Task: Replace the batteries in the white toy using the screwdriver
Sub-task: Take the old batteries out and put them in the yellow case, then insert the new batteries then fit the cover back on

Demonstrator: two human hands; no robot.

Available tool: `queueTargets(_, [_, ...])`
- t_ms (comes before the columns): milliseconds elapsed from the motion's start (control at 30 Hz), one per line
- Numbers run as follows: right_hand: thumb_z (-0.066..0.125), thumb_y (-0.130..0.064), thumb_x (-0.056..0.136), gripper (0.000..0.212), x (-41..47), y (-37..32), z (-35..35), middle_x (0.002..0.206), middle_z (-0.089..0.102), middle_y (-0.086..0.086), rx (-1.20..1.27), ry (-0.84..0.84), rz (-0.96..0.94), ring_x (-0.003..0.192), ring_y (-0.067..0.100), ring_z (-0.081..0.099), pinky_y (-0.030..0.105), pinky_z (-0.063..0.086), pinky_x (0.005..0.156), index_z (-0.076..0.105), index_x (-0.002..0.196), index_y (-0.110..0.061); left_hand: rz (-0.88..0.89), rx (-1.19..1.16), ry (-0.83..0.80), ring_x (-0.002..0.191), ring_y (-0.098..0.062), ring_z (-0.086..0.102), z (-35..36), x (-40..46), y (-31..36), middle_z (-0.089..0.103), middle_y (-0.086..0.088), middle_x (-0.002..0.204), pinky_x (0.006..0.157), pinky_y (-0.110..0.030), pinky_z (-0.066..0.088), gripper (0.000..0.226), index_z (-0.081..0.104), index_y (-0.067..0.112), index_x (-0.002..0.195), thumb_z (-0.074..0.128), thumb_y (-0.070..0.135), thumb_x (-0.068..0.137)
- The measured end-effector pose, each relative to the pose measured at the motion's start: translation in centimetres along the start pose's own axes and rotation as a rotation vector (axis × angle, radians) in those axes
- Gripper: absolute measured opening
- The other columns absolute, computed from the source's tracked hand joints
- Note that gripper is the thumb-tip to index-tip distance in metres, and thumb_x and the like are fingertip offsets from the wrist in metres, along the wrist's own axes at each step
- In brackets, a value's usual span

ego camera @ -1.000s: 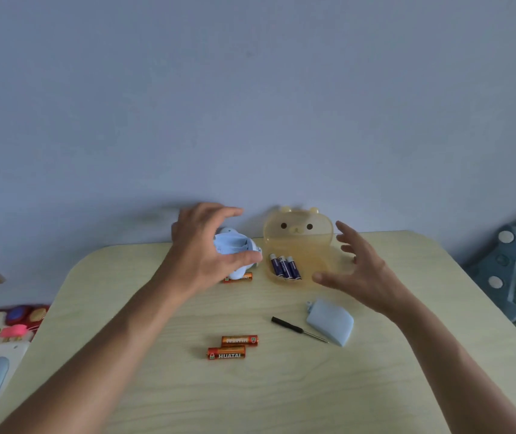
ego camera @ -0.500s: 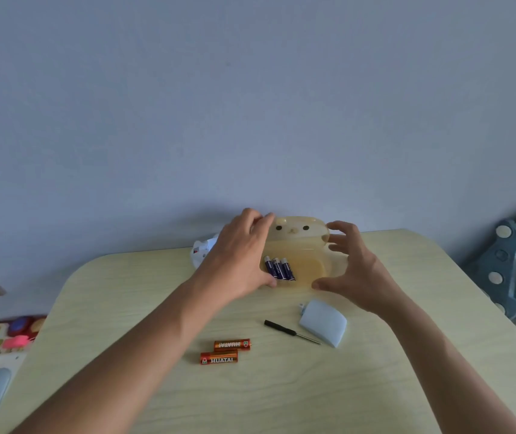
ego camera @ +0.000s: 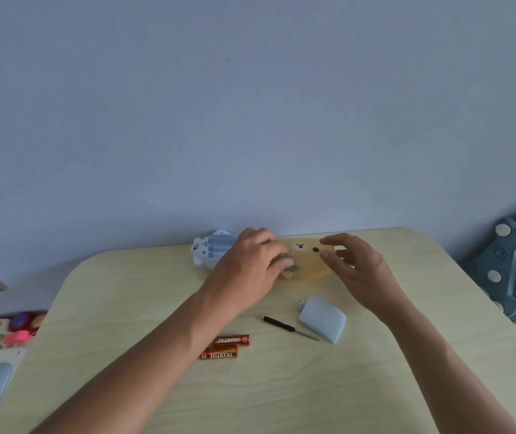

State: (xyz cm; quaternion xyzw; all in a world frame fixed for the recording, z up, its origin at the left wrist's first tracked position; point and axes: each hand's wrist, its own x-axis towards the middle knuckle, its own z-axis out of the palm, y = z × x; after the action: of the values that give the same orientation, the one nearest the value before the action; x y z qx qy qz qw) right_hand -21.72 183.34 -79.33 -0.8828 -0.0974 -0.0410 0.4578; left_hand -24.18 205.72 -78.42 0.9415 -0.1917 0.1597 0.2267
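The white toy (ego camera: 208,253) lies at the table's far edge, its blue battery compartment facing up and uncovered. Its pale blue cover (ego camera: 322,319) rests near the middle right, and the small black screwdriver (ego camera: 289,328) lies just left of it. Two orange batteries (ego camera: 225,347) lie side by side nearer me. A translucent yellow bear-shaped box (ego camera: 308,264) sits with its lid down, face up. My left hand (ego camera: 247,270) grips its left edge. My right hand (ego camera: 357,264) pinches its right edge with thumb and fingertips. The blue batteries in the box are hidden.
The pale wooden table (ego camera: 281,386) has rounded corners and stands against a blue wall. Colourful toys (ego camera: 0,336) lie on the floor to the left. A blue toy rack (ego camera: 510,267) stands beyond the right edge.
My left hand left the white toy at the back edge and went to the bear box. The box's lid, open before, now lies shut under both hands.
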Motion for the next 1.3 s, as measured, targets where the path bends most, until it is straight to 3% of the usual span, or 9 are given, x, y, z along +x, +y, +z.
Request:
queueTargets(267, [0.073,-0.033,0.087,0.020,0.1,0.1,0.5,0.111,0.066,-0.014,-0.035,0.045,0.003,0.098,0.005,0.066,0.019,0.050,0.079,0.068,0.106,-0.029,-0.045,-0.010,0.076,0.104,-0.021,0.057,1.1,-0.2,0.2,0.066,0.002,0.105,0.085,-0.036,0.056,0.018,0.077,0.014,0.111,0.069,0.020,0.096])
queueTargets(433, [0.072,-0.035,0.088,0.021,0.2,0.0,0.5,0.113,0.066,-0.015,-0.041,0.029,0.012,0.101,0.007,0.065,0.020,0.050,0.080,0.068,0.108,-0.032,-0.066,-0.027,0.060,0.115,-0.013,0.054,-0.7,-0.3,-0.5,0.066,0.005,0.115,0.098,-0.022,0.044,0.027,0.073,0.020,0.124,0.066,0.026,0.098])
queueTargets(533, [0.072,-0.032,0.088,0.021,0.2,-0.2,0.5,0.114,0.067,-0.010,-0.087,0.033,-0.015,0.105,0.010,0.063,0.025,0.049,0.086,0.068,0.109,-0.030,-0.197,-0.094,0.259,0.110,-0.015,0.055,-3.1,-1.4,-3.0,0.062,0.005,0.109,0.094,-0.018,0.037,0.020,0.074,0.022,0.113,0.070,0.021,0.094])
queueTargets(633, [0.074,-0.027,0.086,0.025,0.0,-0.8,0.8,0.111,0.066,-0.008,-0.224,0.099,-0.126,0.104,0.010,0.061,0.024,0.044,0.087,0.070,0.110,-0.023,-0.428,-0.273,0.424,0.108,-0.013,0.057,-4.5,-3.5,-5.7,0.058,0.009,0.111,0.100,-0.035,0.047,0.023,0.070,0.028,0.110,0.073,0.020,0.089])
queueTargets(733, [0.080,-0.019,0.082,0.023,-0.1,-2.4,1.7,0.104,0.066,-0.007,-0.273,0.133,-0.280,0.098,0.014,0.063,0.022,0.044,0.086,0.073,0.103,-0.019,-0.590,-0.487,0.211,0.119,-0.004,0.054,-5.0,-4.9,-6.6,0.054,0.010,0.126,0.108,-0.038,0.046,0.055,0.058,0.050,0.121,0.074,0.059,0.069])
queueTargets(833, [0.083,-0.020,0.077,0.021,-0.1,-4.0,3.6,0.100,0.068,-0.008,-0.364,0.090,-0.431,0.095,0.016,0.062,0.034,0.049,0.086,0.074,0.095,-0.022,-0.601,-0.425,-0.016,0.127,-0.006,0.049,-4.5,-5.4,-6.2,0.050,0.019,0.129,0.114,-0.042,0.038,0.090,0.045,0.059,0.132,0.073,0.077,0.048])
queueTargets(933, [0.086,-0.028,0.070,0.027,-0.6,-5.8,6.0,0.093,0.070,-0.015,-0.434,0.012,-0.487,0.092,0.018,0.060,0.040,0.047,0.080,0.072,0.093,-0.029,-0.596,-0.353,-0.020,0.117,-0.003,0.056,-4.0,-5.3,-5.9,0.059,0.028,0.122,0.113,-0.045,0.038,0.094,0.049,0.052,0.131,0.078,0.073,0.045])
queueTargets(1167, [0.089,-0.032,0.063,0.037,-0.9,-7.0,10.0,0.081,0.071,-0.014,-0.574,-0.079,-0.524,0.084,0.021,0.059,0.038,0.042,0.073,0.067,0.092,-0.028,-0.601,-0.440,-0.002,0.114,0.001,0.060,-4.3,-5.8,-7.8,0.066,0.022,0.119,0.106,-0.039,0.049,0.087,0.053,0.052,0.129,0.090,0.056,0.050])
queueTargets(1300, [0.091,-0.031,0.058,0.041,-0.7,-7.2,10.9,0.069,0.067,-0.014,-0.629,-0.030,-0.538,0.076,0.021,0.057,0.038,0.041,0.069,0.061,0.085,-0.025,-0.587,-0.519,0.004,0.107,0.012,0.060,-4.4,-6.1,-8.7,0.067,0.022,0.118,0.090,-0.011,0.048,0.084,0.057,0.044,0.132,0.098,0.033,0.059])
